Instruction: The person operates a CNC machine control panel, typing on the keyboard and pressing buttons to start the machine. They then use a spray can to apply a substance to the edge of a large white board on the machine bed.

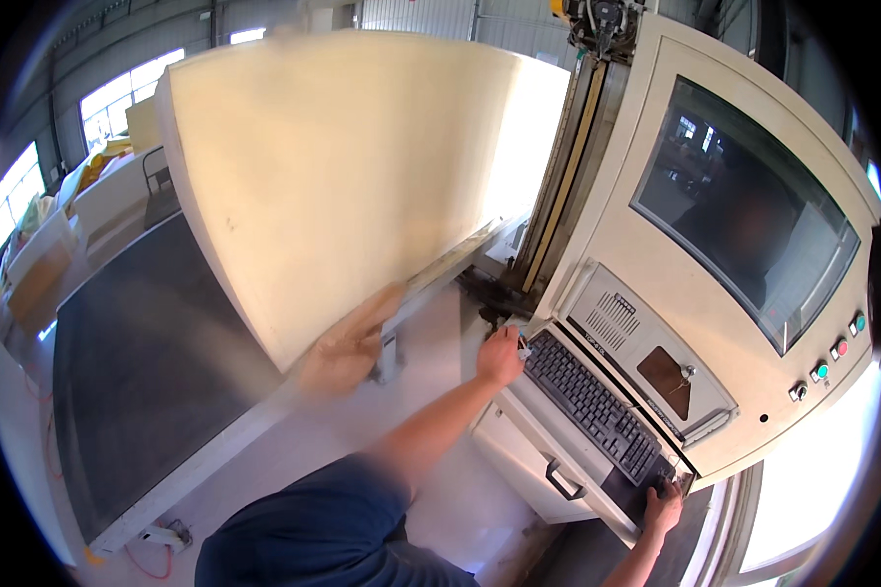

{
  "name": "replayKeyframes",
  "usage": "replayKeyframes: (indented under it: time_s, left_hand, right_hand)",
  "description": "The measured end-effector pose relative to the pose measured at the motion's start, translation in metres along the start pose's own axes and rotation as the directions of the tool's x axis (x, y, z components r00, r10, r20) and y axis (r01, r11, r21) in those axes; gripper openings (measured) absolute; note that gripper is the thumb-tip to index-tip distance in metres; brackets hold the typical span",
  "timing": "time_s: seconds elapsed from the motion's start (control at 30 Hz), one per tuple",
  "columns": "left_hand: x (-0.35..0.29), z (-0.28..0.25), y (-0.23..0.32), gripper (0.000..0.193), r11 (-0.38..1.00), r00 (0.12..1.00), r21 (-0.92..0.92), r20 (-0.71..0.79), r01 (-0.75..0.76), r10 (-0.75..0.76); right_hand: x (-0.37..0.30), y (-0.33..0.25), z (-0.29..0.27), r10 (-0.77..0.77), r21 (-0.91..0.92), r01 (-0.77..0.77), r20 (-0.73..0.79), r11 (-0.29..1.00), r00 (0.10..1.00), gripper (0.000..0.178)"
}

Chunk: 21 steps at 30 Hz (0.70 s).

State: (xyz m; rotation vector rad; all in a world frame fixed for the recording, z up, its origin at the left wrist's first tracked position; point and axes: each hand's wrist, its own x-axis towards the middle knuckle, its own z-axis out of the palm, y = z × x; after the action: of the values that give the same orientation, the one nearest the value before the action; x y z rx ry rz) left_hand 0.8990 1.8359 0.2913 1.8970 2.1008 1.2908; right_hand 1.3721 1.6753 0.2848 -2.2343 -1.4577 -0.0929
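Note:
My left hand (500, 357) is at the left end of a black keyboard (592, 406), its fingers curled beside a small greyish-blue thing I cannot make out. At the keyboard's right end, my right hand (664, 509) is closed over a dark computer mouse (667, 483), mostly hidden by the fingers. Keyboard and mouse lie on the narrow shelf of a cream control cabinet (607, 176). Above them, the cabinet's dark screen (744, 210) shows mostly reflections.
A large cream block (352, 166) stands left of the cabinet, by a dark-topped table (152, 352). A blurred brown shape (352, 347) lies at its lower corner; I cannot tell what it is. Below the shelf is a drawer handle (564, 479). Coloured buttons (840, 348) line the cabinet's right side.

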Motion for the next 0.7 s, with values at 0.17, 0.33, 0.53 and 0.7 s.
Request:
replayKeyframes:
  time_s: [0.17, 0.33, 0.53, 0.7]
  left_hand:
    - [0.001, -0.013, 0.002, 0.054, 0.994, 0.991, -0.104, 0.131, 0.041, -0.028]
    - [-0.012, -0.035, -0.02, 0.062, 0.897, 0.997, -0.439, -0.039, 0.045, -0.07]
    - [0.013, -0.14, -0.17, 0.061, 0.912, 0.998, -0.405, -0.025, -0.062, 0.056]
    - [0.133, -0.3, -0.322, 0.05, 0.989, 0.91, 0.07, -0.388, -0.128, 0.145]
  right_hand:
    - [0.006, -0.001, -0.004, -0.083, 0.023, 0.084, -0.031, 0.996, 0.996, 0.058]
    - [0.015, -0.063, -0.045, -0.225, 0.174, 0.344, -0.48, 0.923, 0.848, 0.06]
    - [-0.077, -0.337, -0.039, -0.463, 0.611, 0.56, -0.33, 0.559, 0.822, 0.051]
    - [-0.149, -0.528, 0.124, -0.574, 0.943, -0.137, 0.295, 0.302, 0.764, 0.049]
